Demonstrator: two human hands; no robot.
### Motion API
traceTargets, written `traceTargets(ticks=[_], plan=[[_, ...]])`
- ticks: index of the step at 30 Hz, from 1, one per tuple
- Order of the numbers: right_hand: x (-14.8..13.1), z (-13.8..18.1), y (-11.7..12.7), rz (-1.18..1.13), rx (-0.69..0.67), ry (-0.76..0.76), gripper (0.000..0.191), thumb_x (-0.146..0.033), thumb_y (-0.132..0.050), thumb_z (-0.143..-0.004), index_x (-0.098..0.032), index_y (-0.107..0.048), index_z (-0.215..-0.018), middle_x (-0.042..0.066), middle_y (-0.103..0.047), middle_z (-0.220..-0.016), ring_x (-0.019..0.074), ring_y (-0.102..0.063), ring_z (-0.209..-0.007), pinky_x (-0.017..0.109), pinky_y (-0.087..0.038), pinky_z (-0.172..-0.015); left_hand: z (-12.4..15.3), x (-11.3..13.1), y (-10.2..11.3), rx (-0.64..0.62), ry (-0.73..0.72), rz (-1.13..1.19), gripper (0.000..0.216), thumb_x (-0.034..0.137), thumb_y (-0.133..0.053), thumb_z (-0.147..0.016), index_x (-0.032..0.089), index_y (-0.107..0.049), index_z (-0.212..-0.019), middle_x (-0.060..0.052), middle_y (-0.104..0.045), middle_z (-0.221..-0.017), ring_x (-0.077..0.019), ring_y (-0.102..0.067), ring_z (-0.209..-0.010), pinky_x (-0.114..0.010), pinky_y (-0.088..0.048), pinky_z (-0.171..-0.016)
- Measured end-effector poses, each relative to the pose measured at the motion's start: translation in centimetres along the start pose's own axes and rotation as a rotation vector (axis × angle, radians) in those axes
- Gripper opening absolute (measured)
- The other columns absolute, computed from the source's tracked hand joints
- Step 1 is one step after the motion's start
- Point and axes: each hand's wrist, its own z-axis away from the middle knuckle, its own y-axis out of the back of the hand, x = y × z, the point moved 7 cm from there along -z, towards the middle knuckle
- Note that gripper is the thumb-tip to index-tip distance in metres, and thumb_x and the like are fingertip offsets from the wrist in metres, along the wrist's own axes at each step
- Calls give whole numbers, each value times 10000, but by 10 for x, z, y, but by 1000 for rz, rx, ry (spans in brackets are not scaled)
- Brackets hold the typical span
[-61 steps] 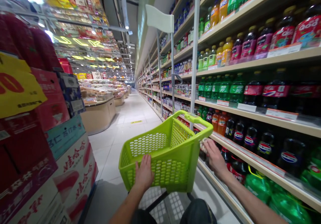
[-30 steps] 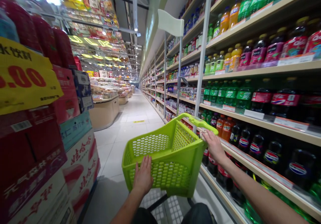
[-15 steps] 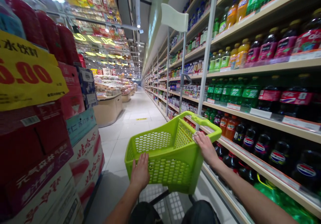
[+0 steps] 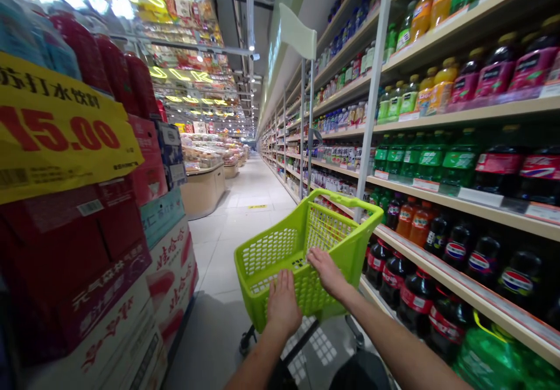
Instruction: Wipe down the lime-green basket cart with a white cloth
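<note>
A lime-green plastic shopping cart (image 4: pixel 289 232) stands close in front of me, its basket slanting up toward the handle (image 4: pixel 371 212) at the right. Pressed flat on the basket's near side and rim, my left hand (image 4: pixel 284 305) has its fingers stretched out. My right hand (image 4: pixel 328 273) bends over the same rim, a little farther right. Its fingertips pinch what looks like a small pale wad, mostly hidden by the fingers. Inside the basket, the part that shows holds no goods.
Shelves of soft-drink bottles (image 4: pixel 429 151) line the right side, close by the cart. Stacked drink cartons (image 4: pixel 170 250) with a yellow price sign (image 4: pixel 65 127) crowd the left. A pale sign panel on posts (image 4: pixel 297 31) rises behind the cart. The tiled aisle (image 4: pixel 245 186) runs ahead.
My right hand has slid from near the handle end, leftward and down along the near rim, closer to my left hand. The cart sits slightly turned, and the view has shifted left.
</note>
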Motion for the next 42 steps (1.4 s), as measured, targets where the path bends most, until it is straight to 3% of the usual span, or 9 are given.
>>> traceTargets(ticks=[8,12,16,19,23,27,31,38,42], plan=[[1,2,9,-23,-71,-104,389,-85,-346,-821,-216,-568,-1112,87,-478,-1279,225,-395,-1203,443,-338,-965,11,-42,-9,-17,59,46,814,277,-426,-624,79,-151,-1364,-74,-145,-1458,-218,-74,-1340,-413,-69,-1089],[-32,9,-1,-98,-36,4,379,-109,-376,-821,-210,-543,-1146,78,-498,-1260,203,-409,-1191,407,-340,-978,11,-19,-14,-13,34,82,828,327,-431,-632,70,-139,-1364,-91,-130,-1459,-237,-50,-1340,-443,-39,-1085],[-19,15,3,-63,-33,-59,412,-73,-370,-801,-222,-547,-1141,83,-497,-1261,212,-418,-1186,436,-359,-957,6,7,-17,-58,-122,129,838,338,-435,-629,84,-132,-1368,-70,-124,-1462,-220,-45,-1342,-407,-29,-1093],[-7,25,11,-54,-3,-86,400,-72,-370,-802,-225,-564,-1116,85,-506,-1252,214,-419,-1186,441,-367,-953,3,-5,-19,-46,-81,109,808,296,-418,-637,74,-146,-1364,-77,-131,-1461,-215,-52,-1341,-395,-54,-1093],[-26,52,15,-133,87,-59,383,-92,-363,-816,-206,-551,-1130,107,-479,-1275,220,-360,-1229,441,-374,-956,-2,-20,-23,-14,-49,38,770,226,-391,-640,89,-163,-1363,-74,-128,-1462,-211,-39,-1342,-423,-77,-1085],[-48,68,22,-193,175,-1,416,-95,-343,-823,-202,-508,-1189,117,-458,-1292,211,-309,-1259,447,-368,-968,-6,-13,-25,-50,-71,35,790,260,-407,-629,92,-166,-1362,-76,-117,-1464,-226,-41,-1341,-439,-97,-1079],[-37,71,22,-170,231,-72,424,-94,-351,-821,-197,-502,-1204,121,-445,-1301,223,-307,-1259,467,-338,-989,-9,-3,-22,-85,-128,1,832,293,-424,-611,91,-140,-1367,-87,-112,-1463,-227,-38,-1341,-450,-55,-1081],[-38,123,6,-230,311,-161,567,-28,-327,-788,-250,-367,-1308,70,-371,-1362,187,-362,-1229,384,-415,-950,-13,4,-26,-121,-152,-6,862,288,-435,-595,108,-109,-1373,-65,-62,-1472,-209,-3,-1343,-445,-51,-1083],[-37,105,26,-193,401,-167,573,-27,-327,-799,-238,-321,-1332,81,-323,-1388,210,-294,-1266,454,-356,-988,-16,8,-25,-132,-176,-16,880,317,-450,-585,106,-114,-1371,-71,-75,-1470,-218,-12,-1343,-467,-51,-1077]])
